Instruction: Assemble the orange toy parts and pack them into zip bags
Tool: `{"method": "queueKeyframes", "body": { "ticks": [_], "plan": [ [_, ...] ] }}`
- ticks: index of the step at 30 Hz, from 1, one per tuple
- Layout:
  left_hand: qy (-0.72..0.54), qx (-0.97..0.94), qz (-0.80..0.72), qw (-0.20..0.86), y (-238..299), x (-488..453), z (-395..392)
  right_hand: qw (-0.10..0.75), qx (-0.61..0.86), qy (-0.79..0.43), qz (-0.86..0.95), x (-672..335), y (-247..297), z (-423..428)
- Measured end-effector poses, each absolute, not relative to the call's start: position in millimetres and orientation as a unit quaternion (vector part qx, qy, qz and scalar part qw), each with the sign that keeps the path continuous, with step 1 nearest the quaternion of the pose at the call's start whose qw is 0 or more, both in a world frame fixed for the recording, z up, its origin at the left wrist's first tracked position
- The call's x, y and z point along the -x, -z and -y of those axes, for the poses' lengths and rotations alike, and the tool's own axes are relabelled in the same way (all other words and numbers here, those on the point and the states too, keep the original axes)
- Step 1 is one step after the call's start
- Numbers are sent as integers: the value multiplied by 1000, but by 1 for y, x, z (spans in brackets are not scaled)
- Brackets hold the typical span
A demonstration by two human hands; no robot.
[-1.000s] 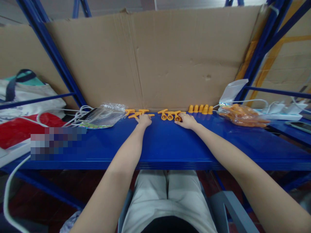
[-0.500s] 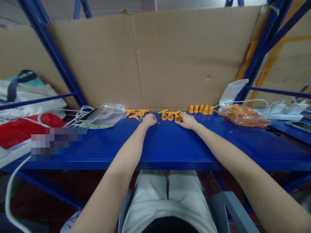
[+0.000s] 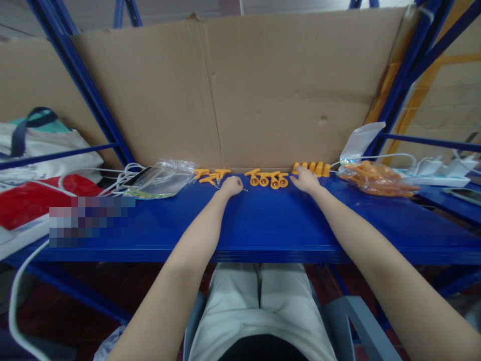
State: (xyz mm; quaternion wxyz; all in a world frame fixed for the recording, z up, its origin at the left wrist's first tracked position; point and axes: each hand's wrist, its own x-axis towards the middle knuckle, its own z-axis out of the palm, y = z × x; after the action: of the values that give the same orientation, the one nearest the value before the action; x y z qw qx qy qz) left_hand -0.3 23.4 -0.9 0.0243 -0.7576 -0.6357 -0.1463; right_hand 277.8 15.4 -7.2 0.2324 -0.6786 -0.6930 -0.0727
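Observation:
My left hand [image 3: 233, 186] is closed on a corkscrew, whose metal spiral [image 3: 245, 190] pokes out to the right; its handle is hidden in the fist. Several orange T-handled corkscrews [image 3: 210, 176] lie just left of that hand. Between my hands stands a row of orange T-handled pieces with round cups [image 3: 275, 183], their open ends facing me. My right hand [image 3: 306, 180] reaches with fingers stretched out to the row of small orange caps [image 3: 319, 169], and partly covers the left ones. Whether a fingertip touches a cap, I cannot tell.
A clear plastic bag [image 3: 161, 180] and white cables [image 3: 126, 180] lie on the left of the blue shelf [image 3: 259, 225]. At the right sits a bag of orange parts [image 3: 376, 179], near a power strip [image 3: 432, 173] and a phone [image 3: 466, 195]. Cardboard [image 3: 263, 90] walls the back.
My right hand has moved right, from the row of cupped pieces to the caps, leaving one more cupped piece standing in view. My left hand stays put with the corkscrew.

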Motion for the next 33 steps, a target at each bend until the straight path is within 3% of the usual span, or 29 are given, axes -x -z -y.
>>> {"method": "queueKeyframes", "body": {
  "ticks": [12,33],
  "plan": [
    [148,760,633,28,0,0,-23,257,734,15,628,-326,25,-39],
    [147,770,620,21,2,-7,-20,108,693,90,707,-295,-14,-52]
  ]
}}
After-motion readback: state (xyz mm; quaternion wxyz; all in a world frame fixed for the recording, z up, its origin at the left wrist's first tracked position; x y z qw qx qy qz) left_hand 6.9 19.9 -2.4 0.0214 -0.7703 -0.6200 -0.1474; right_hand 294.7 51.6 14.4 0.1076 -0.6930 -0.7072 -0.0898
